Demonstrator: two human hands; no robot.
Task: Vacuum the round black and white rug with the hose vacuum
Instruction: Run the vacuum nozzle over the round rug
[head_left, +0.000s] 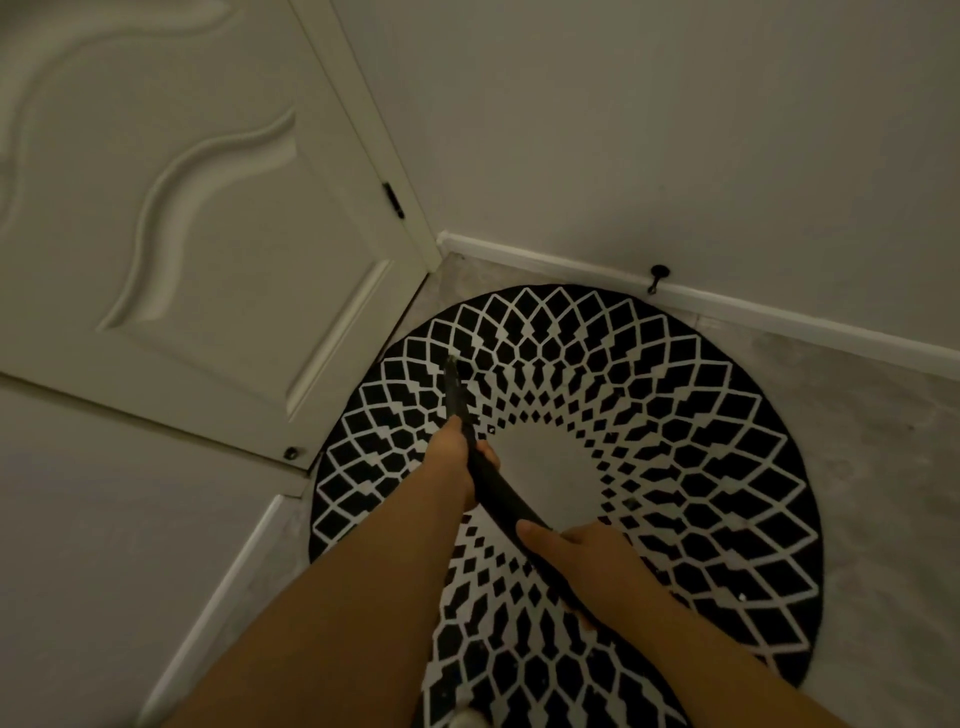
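Note:
The round black and white rug (675, 441) lies on the floor in a corner, patterned with diamonds around a plain pale centre. A dark vacuum hose nozzle (496, 488) runs from lower right up to its narrow tip, which rests on the rug's upper left part. My left hand (457, 462) grips the nozzle near the front. My right hand (582, 561) holds it further back. Both forearms reach in from the bottom edge and cover part of the rug.
A closed cream door (182, 234) stands at the left, close to the rug's edge. White baseboard (727, 306) runs along the wall behind, with a black doorstop (658, 278) on it. Grey floor (872, 467) shows right of the rug.

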